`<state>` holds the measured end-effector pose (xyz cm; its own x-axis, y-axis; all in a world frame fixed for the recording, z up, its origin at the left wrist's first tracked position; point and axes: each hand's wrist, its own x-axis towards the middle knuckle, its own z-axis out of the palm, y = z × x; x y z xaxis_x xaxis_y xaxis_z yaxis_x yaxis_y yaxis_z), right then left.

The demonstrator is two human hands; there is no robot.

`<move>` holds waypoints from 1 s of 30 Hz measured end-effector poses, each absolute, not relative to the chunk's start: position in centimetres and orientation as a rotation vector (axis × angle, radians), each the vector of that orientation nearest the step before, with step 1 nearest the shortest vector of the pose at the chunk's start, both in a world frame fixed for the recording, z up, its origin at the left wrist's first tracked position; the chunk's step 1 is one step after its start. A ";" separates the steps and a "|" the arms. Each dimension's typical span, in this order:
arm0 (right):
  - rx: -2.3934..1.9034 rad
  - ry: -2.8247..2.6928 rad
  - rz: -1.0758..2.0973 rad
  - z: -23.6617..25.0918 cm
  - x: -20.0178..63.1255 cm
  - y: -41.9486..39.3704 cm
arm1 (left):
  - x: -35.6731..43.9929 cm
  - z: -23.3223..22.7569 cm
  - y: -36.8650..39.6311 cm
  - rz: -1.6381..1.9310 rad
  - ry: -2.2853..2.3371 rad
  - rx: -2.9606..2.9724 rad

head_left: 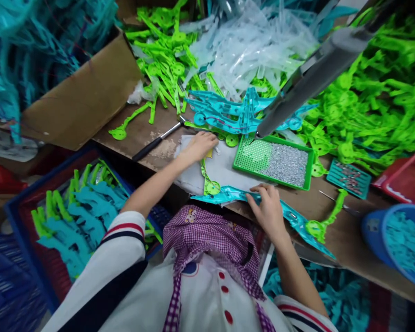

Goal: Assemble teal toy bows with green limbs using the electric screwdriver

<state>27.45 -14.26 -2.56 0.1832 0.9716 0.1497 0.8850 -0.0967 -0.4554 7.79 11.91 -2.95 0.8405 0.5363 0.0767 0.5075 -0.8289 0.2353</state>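
Head view of a person working at a cluttered counter [141, 131]. The left arm is extending forward and across, bare forearm nearly straight, and the left hand [199, 145] is resting palm down on a pale sheet [224, 168], fingers curled loosely over a small yellow piece that is mostly hidden; whether the hand is gripping it cannot be told. The right arm is bending at the elbow, and the right hand [268, 207] is lying flat, fingers spread narrowly, pressing on a long teal plastic part [224, 196] at the counter's near edge. A green plastic part [209, 182] is lying between the two hands, touching the teal one. Just beyond the right hand, a green tray [273, 159] of small silvery pieces is sitting on the counter, and a grey tool barrel [314, 76] is hanging above it. A black-handled hammer [155, 140] is lying left of the left hand. Heaps of green parts [366, 106] are covering the far side.
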 end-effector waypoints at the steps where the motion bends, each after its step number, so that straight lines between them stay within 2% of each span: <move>1: -1.991 -1.718 0.256 -2.4 27.5 -14.2 | 7.6 -2.9 12.3 0.169 0.760 2.852; 4: -1.903 -1.624 0.216 -2.2 27.5 -14.0 | 7.2 -1.9 13.5 0.115 0.573 2.880; 7: -1.846 -1.566 0.173 -2.2 27.0 -14.0 | 6.3 -0.3 14.0 0.214 0.456 2.800; 9: -1.831 -1.524 0.187 -2.3 26.5 -14.0 | 5.2 0.4 13.8 0.427 0.562 2.684; 13: -1.807 -1.467 0.298 -2.5 25.1 -13.4 | 2.8 0.6 12.0 1.141 1.097 2.086; 16: -1.782 -1.445 0.365 -1.9 23.5 -11.6 | 2.4 0.5 10.1 1.446 1.134 1.586; 21: -1.573 -1.528 0.601 1.0 20.4 -7.0 | 4.4 2.2 6.2 1.255 0.979 1.444; 26: -1.472 -1.407 0.653 3.4 17.2 -3.1 | 5.1 5.1 4.5 1.158 0.924 1.550; 30: -1.356 -1.409 0.749 3.3 15.6 -1.4 | 3.4 3.8 4.8 1.247 0.979 1.515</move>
